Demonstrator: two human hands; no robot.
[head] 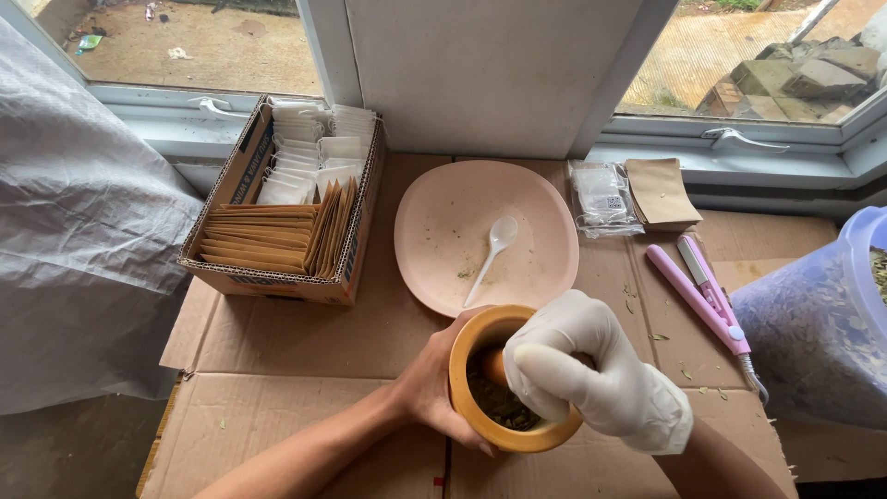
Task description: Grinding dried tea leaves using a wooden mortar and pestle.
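Presently noted, lower centre of frame: wooden mortar (480, 418) standing on flattened cardboard (305, 370), part-filled with green dried leaf (504, 407). Left hand (434, 388), bare, wrapped around the mortar's left wall, fingers closed on it. Right hand (591, 370), in a white glove, fisted shut around a wooden pestle (494, 367), its head down in the leaf. Judged rigid and fairly weighty for its size, smooth-sided, unlikely to deform; best held low around the outer wall, as now. Leaf judged light, brittle, apt to scatter.

Middle of frame: pink plate (545, 222) carrying a white plastic spoon (492, 254) and green crumbs. Right of it, a pink clamp-type tool (702, 296) with cord. Far right, clear lidded tub (813, 333) of leaf, cut off by the frame edge.

Upper left: open carton (351, 268) packed with brown envelopes (263, 236) and white sachets (309, 152). Upper right: clear bagged packets (601, 196) beside brown pouches (661, 192). Window sill beyond.

Hidden: pestle shaft inside the glove; mortar base and depth of fill; right-hand fingertips.
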